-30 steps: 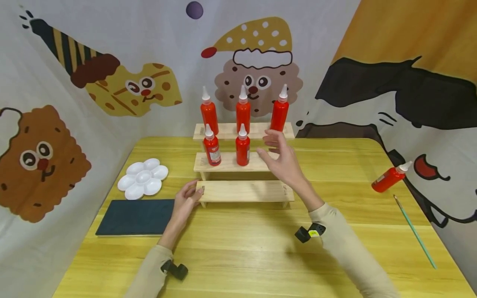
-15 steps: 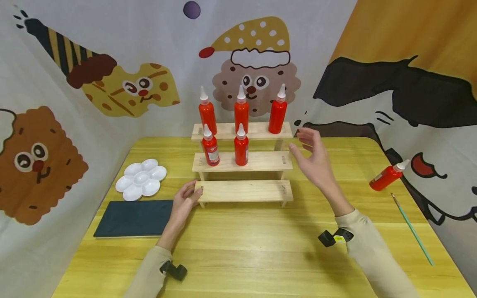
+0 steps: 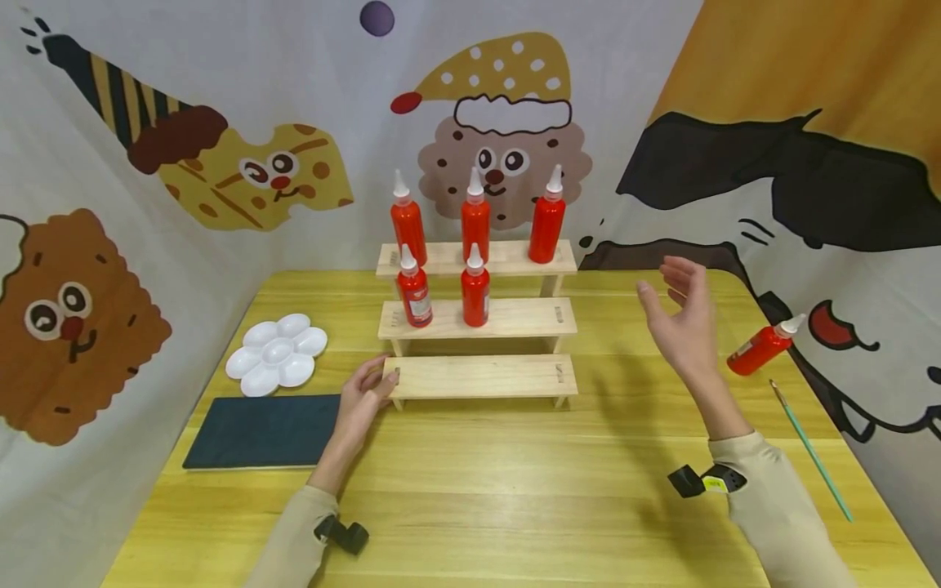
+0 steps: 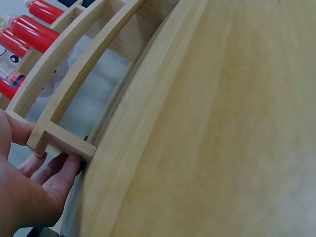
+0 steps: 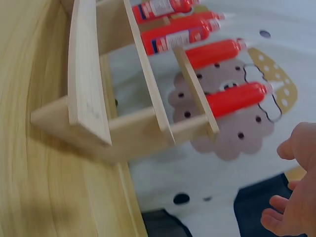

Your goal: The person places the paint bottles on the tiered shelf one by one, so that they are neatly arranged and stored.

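Observation:
A three-tier wooden rack (image 3: pixel 481 377) stands mid-table. My left hand (image 3: pixel 362 400) grips the left end of its lowest board, thumb on top and fingers by the end support (image 4: pixel 69 140). Three red squeeze bottles with white nozzles, one of them the right-hand bottle (image 3: pixel 547 224), stand on the top tier. Two more, including a middle bottle (image 3: pixel 475 296), are on the middle tier, left and centre. My right hand (image 3: pixel 684 327) is in the air right of the rack, fingers loosely bent and holding nothing. Beyond it, a single red bottle (image 3: pixel 760 349) is on the table's right side.
A white flower-shaped palette (image 3: pixel 278 351) lies at the left, behind a dark rectangular board (image 3: pixel 260 433). At the right, a green-handled paintbrush (image 3: pixel 814 453) lies near the table's edge. A cartoon-printed cloth (image 3: pixel 309 73) hangs behind the table (image 3: pixel 470 506).
My right hand has moved right, from beside the top-right bottle to the space between the rack and the lone bottle. My left hand stays on the rack; the bottles stand as before.

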The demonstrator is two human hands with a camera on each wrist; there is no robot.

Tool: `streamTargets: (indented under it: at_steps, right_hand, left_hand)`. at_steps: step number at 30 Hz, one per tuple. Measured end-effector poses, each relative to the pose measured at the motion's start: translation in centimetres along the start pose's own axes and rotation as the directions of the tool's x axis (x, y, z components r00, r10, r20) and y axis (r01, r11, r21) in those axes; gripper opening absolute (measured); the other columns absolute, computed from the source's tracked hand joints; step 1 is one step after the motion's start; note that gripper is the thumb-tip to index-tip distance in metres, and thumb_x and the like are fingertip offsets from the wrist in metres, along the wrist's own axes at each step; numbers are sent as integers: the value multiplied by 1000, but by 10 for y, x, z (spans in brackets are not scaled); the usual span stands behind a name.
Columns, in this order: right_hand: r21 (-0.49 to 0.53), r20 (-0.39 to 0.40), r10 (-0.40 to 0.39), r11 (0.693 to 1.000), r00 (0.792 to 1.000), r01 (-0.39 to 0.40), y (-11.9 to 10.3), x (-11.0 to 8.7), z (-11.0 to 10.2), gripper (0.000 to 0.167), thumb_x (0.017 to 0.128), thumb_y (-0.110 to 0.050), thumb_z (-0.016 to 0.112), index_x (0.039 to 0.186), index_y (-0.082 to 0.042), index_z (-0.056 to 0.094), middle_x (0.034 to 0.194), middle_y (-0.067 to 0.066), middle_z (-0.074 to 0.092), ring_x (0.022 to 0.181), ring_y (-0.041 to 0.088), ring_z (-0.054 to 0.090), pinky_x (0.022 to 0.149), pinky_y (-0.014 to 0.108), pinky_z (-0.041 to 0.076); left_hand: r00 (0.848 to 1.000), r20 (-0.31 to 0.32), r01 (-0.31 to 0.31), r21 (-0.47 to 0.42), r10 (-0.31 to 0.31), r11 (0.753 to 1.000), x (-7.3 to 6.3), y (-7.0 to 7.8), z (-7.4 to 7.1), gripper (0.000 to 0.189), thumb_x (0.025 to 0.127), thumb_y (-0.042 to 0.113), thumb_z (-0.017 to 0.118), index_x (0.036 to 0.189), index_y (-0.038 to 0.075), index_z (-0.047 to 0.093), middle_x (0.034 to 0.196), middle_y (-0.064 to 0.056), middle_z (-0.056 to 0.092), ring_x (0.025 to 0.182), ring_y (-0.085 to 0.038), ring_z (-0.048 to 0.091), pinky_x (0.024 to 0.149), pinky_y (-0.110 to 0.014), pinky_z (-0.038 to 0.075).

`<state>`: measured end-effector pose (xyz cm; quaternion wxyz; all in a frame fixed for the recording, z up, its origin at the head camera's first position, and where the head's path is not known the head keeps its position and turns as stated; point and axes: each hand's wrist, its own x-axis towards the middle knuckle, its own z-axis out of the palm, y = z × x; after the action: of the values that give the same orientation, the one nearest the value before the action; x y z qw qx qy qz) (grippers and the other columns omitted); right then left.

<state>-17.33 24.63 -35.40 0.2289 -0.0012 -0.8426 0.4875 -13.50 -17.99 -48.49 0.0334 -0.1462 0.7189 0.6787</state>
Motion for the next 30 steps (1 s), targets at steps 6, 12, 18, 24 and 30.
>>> streamTargets:
  at_steps: [6, 12, 18, 24, 30]
  right_hand:
    - [-67, -134, 84, 993, 987, -94, 14, 1, -25, 50, 101, -26, 62, 146, -14, 44, 144, 13, 50, 136, 28, 46, 120, 35, 35]
    - [-78, -261, 177, 976, 949, -203, 29, 3, -51, 49, 101, -29, 62, 146, -20, 44, 141, 1, 51, 137, 21, 45, 119, 28, 33]
    - [-111, -315, 261, 945, 913, -308, 43, 3, -74, 50, 101, -36, 59, 147, -28, 41, 148, -5, 47, 141, 15, 40, 121, 26, 28]
    - [-125, -336, 331, 912, 882, -390, 62, 0, -88, 52, 101, -33, 56, 149, -29, 36, 156, -2, 37, 149, 15, 30, 125, 30, 21]
    - [-101, -359, 385, 890, 851, -445, 83, -2, -99, 56, 100, -32, 56, 150, -29, 32, 151, -10, 34, 145, 14, 30, 123, 31, 23]
  left_hand:
    - [1000, 3, 0, -12, 0, 1000, 0, 0, 0, 48, 100, 16, 64, 147, 11, 52, 141, -22, 57, 97, -1, 64, 79, -18, 56]
    - [1000, 9, -3, -19, 4, 1000, 0, -1, 0, 48, 101, 16, 63, 147, 11, 51, 141, -22, 57, 96, 1, 64, 79, -18, 56]
    - [1000, 10, -6, -17, 7, 1000, 0, -1, 0, 49, 101, 16, 64, 147, 12, 51, 141, -22, 57, 99, -2, 64, 80, -18, 56]
    - [1000, 9, -5, -18, 5, 1000, 0, 0, 0, 49, 101, 16, 64, 148, 12, 51, 141, -23, 58, 97, -1, 64, 80, -18, 56]
    - [1000, 4, -4, -16, 4, 1000, 0, -1, -1, 49, 101, 16, 64, 147, 11, 51, 139, -23, 58, 94, 1, 64, 79, -19, 56]
